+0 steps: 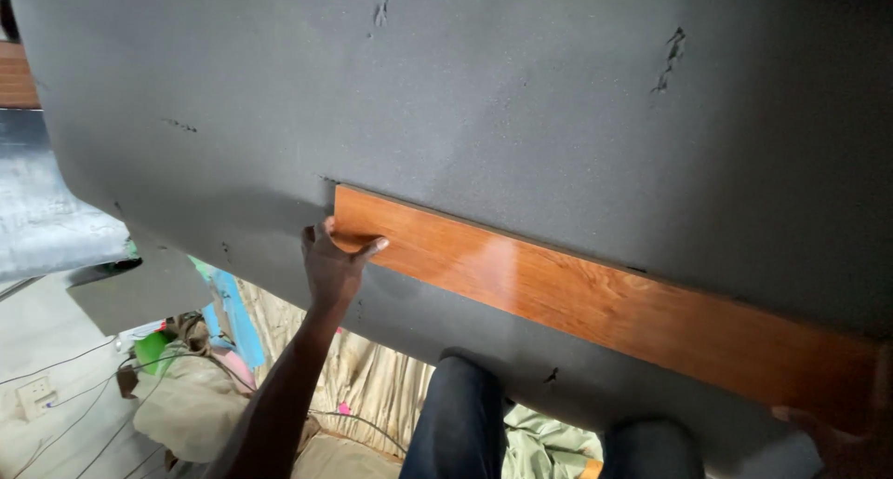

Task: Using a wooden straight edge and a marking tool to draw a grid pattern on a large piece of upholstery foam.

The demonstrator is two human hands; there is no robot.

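A long glossy orange-brown wooden plank [595,302] lies on a large grey foam sheet [521,107]. It runs from the middle down to the lower right. My left hand [333,260] grips the plank's left end, thumb on top. At the frame's lower right corner my right hand [842,432] holds the plank's other end; only part of that hand shows. My knees in dark trousers [465,423] press under the sheet's near edge.
Below the sheet's left edge lie crumpled beige cloth [363,377], a blue strip [237,316], a green object [151,349], cables and a white power socket [35,393] on the floor. A dark shiny sheet [42,209] spreads at the left.
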